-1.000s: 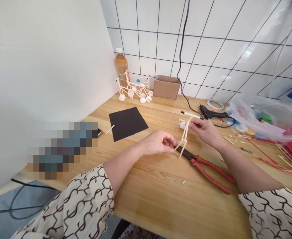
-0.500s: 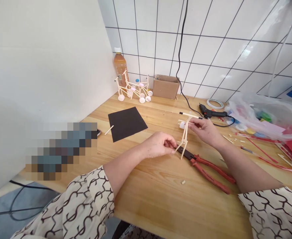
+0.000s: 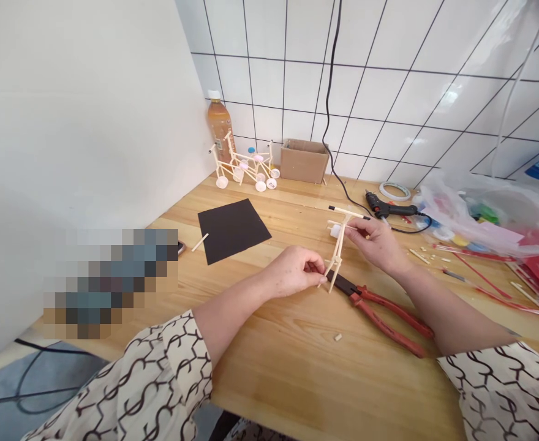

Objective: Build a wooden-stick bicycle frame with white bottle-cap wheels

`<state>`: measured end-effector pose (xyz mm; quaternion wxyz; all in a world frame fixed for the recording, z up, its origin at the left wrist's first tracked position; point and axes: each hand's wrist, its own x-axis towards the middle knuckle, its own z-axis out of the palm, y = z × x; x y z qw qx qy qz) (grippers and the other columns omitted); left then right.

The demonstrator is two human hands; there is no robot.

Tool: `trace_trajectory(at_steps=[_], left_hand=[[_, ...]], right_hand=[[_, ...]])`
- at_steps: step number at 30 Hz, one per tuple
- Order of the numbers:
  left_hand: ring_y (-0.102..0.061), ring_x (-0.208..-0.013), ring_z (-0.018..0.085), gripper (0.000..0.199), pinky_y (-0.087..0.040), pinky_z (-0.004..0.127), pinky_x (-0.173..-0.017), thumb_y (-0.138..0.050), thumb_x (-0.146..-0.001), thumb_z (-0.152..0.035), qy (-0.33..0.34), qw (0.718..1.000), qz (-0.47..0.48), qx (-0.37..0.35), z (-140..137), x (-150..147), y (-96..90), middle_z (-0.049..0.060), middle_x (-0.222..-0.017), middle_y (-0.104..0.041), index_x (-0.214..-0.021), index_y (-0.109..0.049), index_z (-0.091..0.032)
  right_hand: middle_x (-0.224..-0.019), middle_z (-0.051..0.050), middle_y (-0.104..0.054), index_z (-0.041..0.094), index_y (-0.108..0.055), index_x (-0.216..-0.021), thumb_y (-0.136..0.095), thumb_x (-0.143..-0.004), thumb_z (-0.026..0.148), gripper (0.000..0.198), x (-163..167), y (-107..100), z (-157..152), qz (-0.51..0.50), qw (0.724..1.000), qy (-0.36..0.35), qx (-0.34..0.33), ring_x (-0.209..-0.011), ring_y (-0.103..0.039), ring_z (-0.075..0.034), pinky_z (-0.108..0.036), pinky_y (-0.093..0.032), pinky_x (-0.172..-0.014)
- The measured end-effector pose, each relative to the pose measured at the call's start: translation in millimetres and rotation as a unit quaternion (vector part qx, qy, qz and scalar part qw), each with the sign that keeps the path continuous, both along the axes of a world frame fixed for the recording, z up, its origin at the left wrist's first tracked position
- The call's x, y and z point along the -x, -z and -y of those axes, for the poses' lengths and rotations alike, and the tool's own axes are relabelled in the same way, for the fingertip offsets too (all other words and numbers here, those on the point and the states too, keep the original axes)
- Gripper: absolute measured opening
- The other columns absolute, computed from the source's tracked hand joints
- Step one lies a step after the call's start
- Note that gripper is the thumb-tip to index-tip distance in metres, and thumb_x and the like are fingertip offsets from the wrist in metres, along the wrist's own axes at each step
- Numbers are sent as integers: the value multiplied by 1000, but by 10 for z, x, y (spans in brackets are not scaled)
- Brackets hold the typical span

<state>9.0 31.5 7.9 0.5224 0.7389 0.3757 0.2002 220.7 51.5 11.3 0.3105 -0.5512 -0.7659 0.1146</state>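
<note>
The frame (image 3: 338, 261) was matt wood, the table (image 3: 269, 349) smooth, glossy wood. At nine o'clock the sheet (image 3: 235, 233) looked matt; at three, the bag (image 3: 490, 199) was crumpled, shiny plastic.

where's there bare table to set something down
The widest patch of tabletop lies between the left forearm, the pliers and the near edge, with one small wood bit on it. A smaller patch lies between the black sheet and the stick frame. The right side is crowded: glue gun, plastic bag.
</note>
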Motion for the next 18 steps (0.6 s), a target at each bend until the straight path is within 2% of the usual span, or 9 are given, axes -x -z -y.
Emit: trace_trajectory(at_steps=[4,11,18], left_hand=[[-50,-55,9,3,-38,21,-55,-63,-72,-13,-5,1000,-2,-4,2,-3,3,-1,-62,-61,-70,-65,-12],[-50,-54,9,4,-39,21,-56,-62,-72,-11,-8,1000,-1,7,11,0,-35,-2,-60,-60,-69,-64,-13],[-51,-54,9,5,-39,21,-57,-62,-71,-11,-6,1000,8,8,-9,5,5,-2,-59,-60,-68,-63,-13]], right_hand=[[-57,1,-44,16,-60,-66,-47,-83,31,27,-7,6,3,2,1000,1,-4,-55,-37,-11,-26,-31,-55],[-62,-2,-55,15,-69,-78,-51,-83,34,27,-22,-1,27,5,1000,-5,-9,-56,-41,-12,-27,-34,-56],[-61,-3,-56,14,-71,-81,-53,-80,35,28,-20,17,26,5,1000,17,-23,-55,-43,-13,-27,-36,-55]])
